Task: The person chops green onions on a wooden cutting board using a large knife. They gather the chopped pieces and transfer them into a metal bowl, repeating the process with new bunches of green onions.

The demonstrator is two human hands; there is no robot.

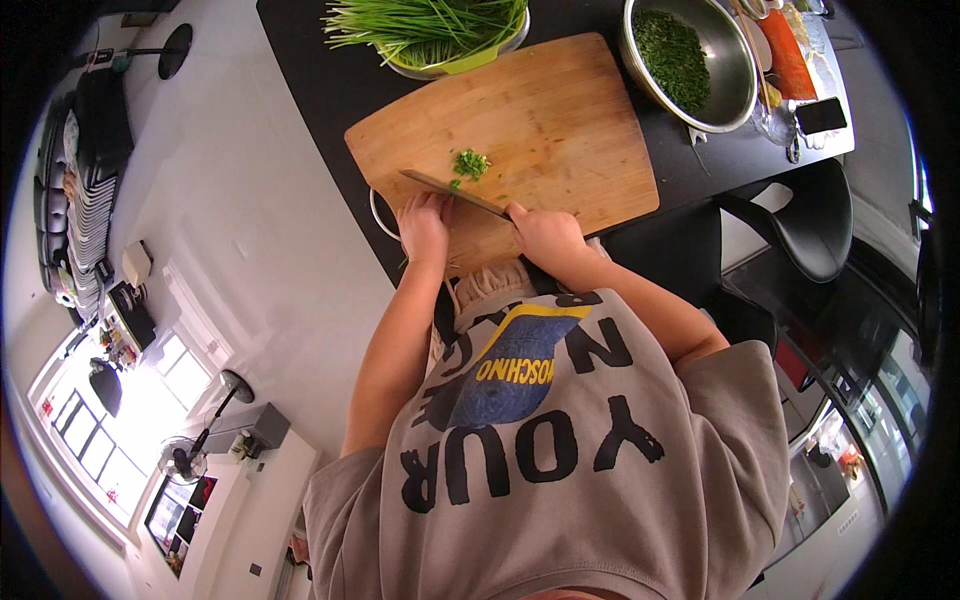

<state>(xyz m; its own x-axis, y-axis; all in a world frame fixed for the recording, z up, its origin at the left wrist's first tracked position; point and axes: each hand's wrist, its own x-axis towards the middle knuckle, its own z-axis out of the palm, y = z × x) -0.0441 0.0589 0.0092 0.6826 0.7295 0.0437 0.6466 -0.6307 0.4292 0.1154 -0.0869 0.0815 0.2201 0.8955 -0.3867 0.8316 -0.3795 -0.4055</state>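
Observation:
My right hand (551, 234) grips the handle of a kitchen knife (457, 190), whose blade slants across the near left part of a wooden cutting board (555, 127). Close to the blade, my left hand (426, 229) is pressed down with curled fingers. Bits of green stalk show around it, but most of what lies under the fingers is hidden. Just beyond the blade sits a small heap of chopped greens (471, 164), with a few scraps scattered over the wood.
Long garlic chives (435, 26) fill a yellow-green basket (480, 60) behind the board. At the far right, a steel bowl (731, 75) holds chopped greens (671, 60). A phone (820, 116) lies near the right table end. A black chair (814, 225) stands at right.

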